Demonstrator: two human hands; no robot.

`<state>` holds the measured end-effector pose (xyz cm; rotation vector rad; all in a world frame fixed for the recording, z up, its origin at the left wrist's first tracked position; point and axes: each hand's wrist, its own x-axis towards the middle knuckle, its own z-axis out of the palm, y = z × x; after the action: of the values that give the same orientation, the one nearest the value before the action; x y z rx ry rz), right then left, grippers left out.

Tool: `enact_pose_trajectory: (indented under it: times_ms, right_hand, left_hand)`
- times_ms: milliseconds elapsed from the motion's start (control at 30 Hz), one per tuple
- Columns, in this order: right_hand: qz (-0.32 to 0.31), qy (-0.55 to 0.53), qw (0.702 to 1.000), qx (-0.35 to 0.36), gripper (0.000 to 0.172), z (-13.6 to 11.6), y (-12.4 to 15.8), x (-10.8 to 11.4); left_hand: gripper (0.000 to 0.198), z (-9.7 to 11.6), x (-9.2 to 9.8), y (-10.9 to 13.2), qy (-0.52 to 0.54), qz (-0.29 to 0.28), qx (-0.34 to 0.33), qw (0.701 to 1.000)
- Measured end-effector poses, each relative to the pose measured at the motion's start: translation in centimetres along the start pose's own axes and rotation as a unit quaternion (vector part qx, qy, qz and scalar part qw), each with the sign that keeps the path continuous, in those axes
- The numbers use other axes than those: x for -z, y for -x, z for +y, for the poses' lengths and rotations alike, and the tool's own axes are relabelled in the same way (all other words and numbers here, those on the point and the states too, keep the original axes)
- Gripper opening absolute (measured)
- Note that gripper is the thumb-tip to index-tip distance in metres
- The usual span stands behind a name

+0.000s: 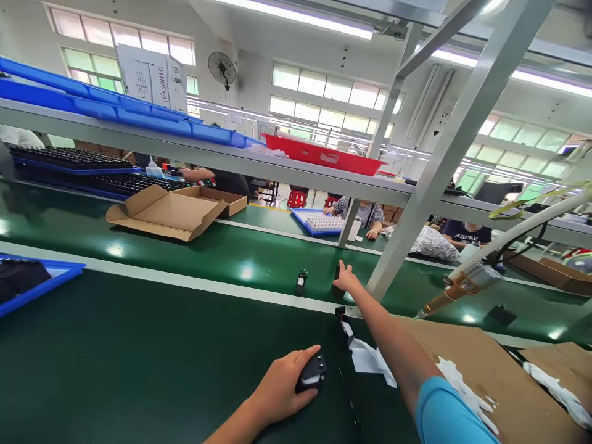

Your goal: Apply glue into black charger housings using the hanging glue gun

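head | left hand [283, 381] wrapped round black device [315, 369], long axis forward | right hand [345, 277] gripping dark unit [337, 272]

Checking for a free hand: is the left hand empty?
No, the left hand is closed around a black device with a white part.

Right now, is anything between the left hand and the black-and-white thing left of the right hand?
Yes: a white strip, just in front of the black-and-white thing. Nothing else visible stands between it and the left hand, holding a black device.
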<state>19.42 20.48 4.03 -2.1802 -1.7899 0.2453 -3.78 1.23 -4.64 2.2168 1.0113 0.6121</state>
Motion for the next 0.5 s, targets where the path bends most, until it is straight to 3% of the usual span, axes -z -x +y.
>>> enact_pose_trajectory:
  times_ms: [133,300,400,433,500]
  right_hand:
    - [-0.066,0.027,0.997,0.000,0.035,-2.2,-1.1,-1.2]
    - [-0.108,0.020,0.993,0.037,0.037,-7.9,-0.6,-3.3]
    - [-0.141,0.001,0.990,0.026,0.042,-11.0,0.8,-3.7]
    - [-0.156,-0.008,0.988,0.018,0.054,-11.9,1.3,-3.7]
    - [-0.174,-0.029,0.984,0.011,0.098,-13.2,2.1,-4.0]
  left_hand:
    - [0.077,-0.3,0.1,-0.1,0.003,-0.007,0.002,1.000]
    - [0.076,-0.4,0.2,-0.1,0.013,-0.013,0.017,1.000]
    - [0.078,-0.7,-0.1,-0.5,0.024,-0.046,0.039,0.998]
    - [0.079,-0.9,-0.2,-0.8,0.028,-0.061,0.055,0.996]
    - [0.077,-1.2,-0.5,-1.8,0.042,-0.072,0.110,0.990]
